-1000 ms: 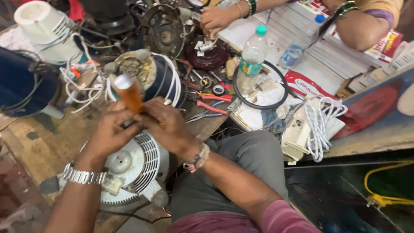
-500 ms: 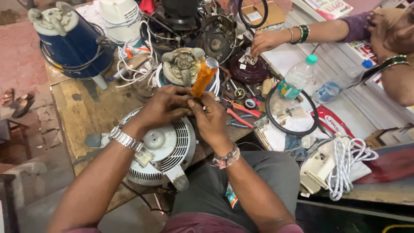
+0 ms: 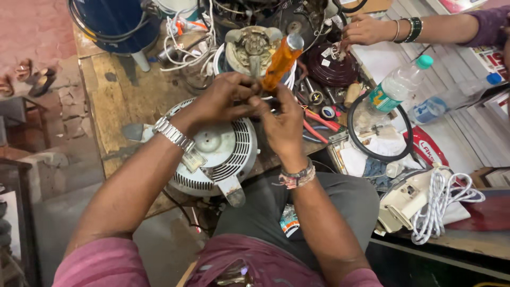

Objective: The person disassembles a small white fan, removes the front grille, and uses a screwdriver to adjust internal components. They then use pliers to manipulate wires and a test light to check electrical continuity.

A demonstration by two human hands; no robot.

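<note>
Screwdriver (image 3: 280, 61) with an amber handle is standing tilted above the white round fan housing (image 3: 223, 154) on the wooden table (image 3: 114, 101); both hands are closing on its lower shaft, left hand (image 3: 226, 101) pinching, right hand (image 3: 284, 125) gripping, apparently seating the tip, so steady downward pressure is needed before turning

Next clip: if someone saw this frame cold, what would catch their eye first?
Most likely the two hands at centre, the left hand and right hand pressed together around an orange-handled screwdriver that sticks up and tilts right. Just below them sits a round white vented motor housing at the edge of the cluttered wooden bench. At upper right, another person's hand reaches into the parts.
</note>
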